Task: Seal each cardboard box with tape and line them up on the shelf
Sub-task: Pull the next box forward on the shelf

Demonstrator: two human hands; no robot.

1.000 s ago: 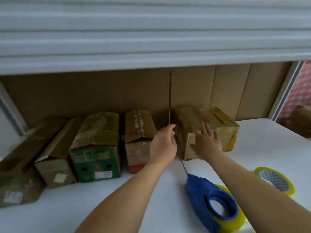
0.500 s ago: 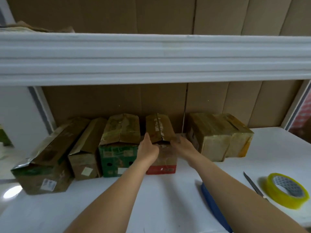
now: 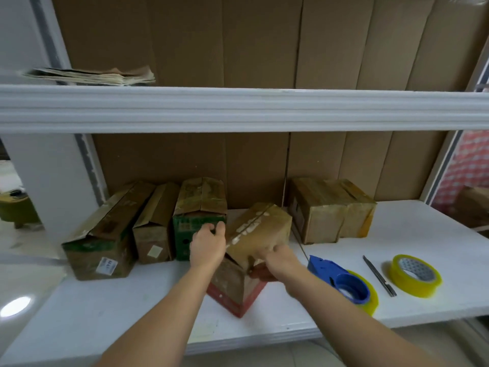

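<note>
A brown box with a red base (image 3: 252, 239) sits turned at an angle on the white shelf (image 3: 423, 263), out in front of the row. My left hand (image 3: 207, 245) grips its upper left edge. My right hand (image 3: 280, 260) grips its right side low down, fingers curled round the corner. Three boxes stand in a row at the back left: a long green-brown one (image 3: 103, 239), a narrow brown one (image 3: 154, 229) and a green one (image 3: 197, 207). A taped brown box (image 3: 330, 210) stands at the back right.
A blue tape dispenser with yellow tape (image 3: 344, 283) lies right of my right hand. Beyond it lie a thin knife (image 3: 379, 275) and a loose yellow tape roll (image 3: 414, 275). The upper shelf's front beam (image 3: 238, 109) hangs overhead, with flattened cardboard (image 3: 92, 75) on it.
My hands left the right-hand box and took hold of the red-based box. That box has come forward out of the row and turned at an angle.
</note>
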